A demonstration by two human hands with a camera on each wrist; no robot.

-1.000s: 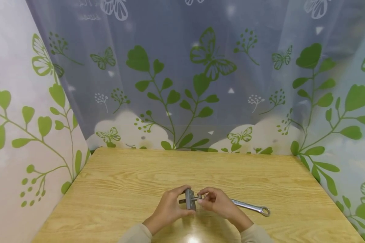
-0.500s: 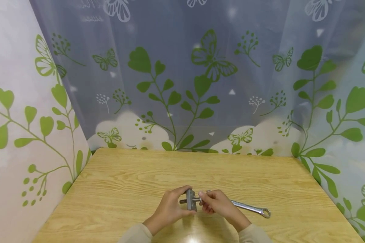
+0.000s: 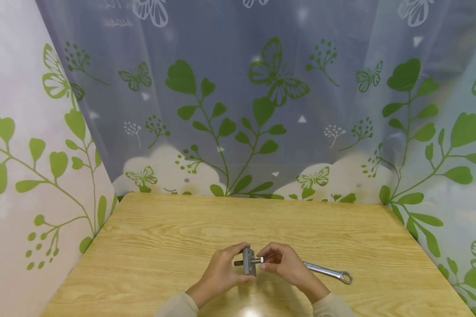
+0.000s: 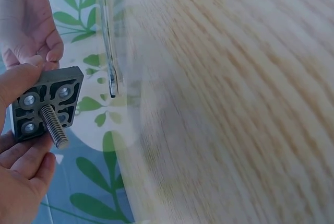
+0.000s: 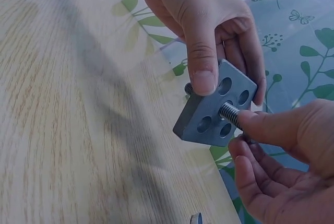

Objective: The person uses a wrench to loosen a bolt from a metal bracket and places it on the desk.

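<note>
My left hand [image 3: 221,267] holds a grey square plate [image 3: 247,263] by its opposite edges, thumb on one side and fingers on the other. A bolt [image 3: 257,260] runs through the plate's middle hole. In the left wrist view its threaded end [image 4: 54,126] juts from the ribbed face of the plate [image 4: 74,85]. Several round holes surround the bolt on the smooth face, seen in the right wrist view. My right hand [image 3: 284,265] pinches the bolt at its head end with thumb and fingertips. Both hands are raised over the table.
A combination wrench [image 3: 330,270] lies on the wooden table [image 3: 174,229] to the right, partly behind the right hand, ring end outward. Printed curtains [image 3: 230,110] with leaves and butterflies stand along the table's back and sides.
My right hand's fingers have shifted about the bolt head, closing in half a second ago and now spread wider, showing the head. The left hand and plate stay nearly still.
</note>
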